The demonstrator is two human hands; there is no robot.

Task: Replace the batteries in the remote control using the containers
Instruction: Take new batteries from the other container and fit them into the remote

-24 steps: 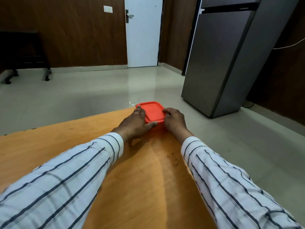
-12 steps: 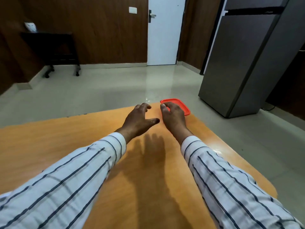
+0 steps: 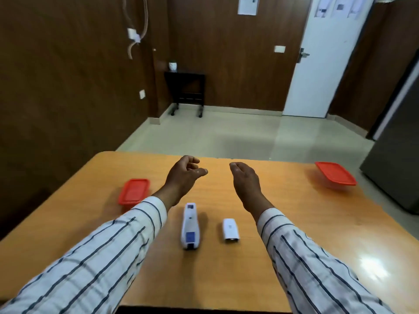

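Note:
A white remote control [image 3: 190, 226] lies lengthwise on the orange wooden table [image 3: 294, 223], between my forearms. Its detached white battery cover [image 3: 230, 230] rests just to its right. One red-lidded container [image 3: 134, 191] sits at the table's left side, another red-lidded container [image 3: 335, 176] at the far right corner. My left hand [image 3: 183, 176] and my right hand [image 3: 246, 181] hover above the table beyond the remote, fingers loosely curled and apart, holding nothing. No batteries are visible.
A grey refrigerator [image 3: 399, 155] stands right of the table. Behind are a tiled floor, brown wall panels, a white door [image 3: 326, 64] and a small dark wheeled stand [image 3: 186, 91]. The table's near edge runs along the bottom of the view.
My hands have let go of the right red-lidded container and moved left to the table's middle. The view swung left, bringing the remote, cover and second container into sight.

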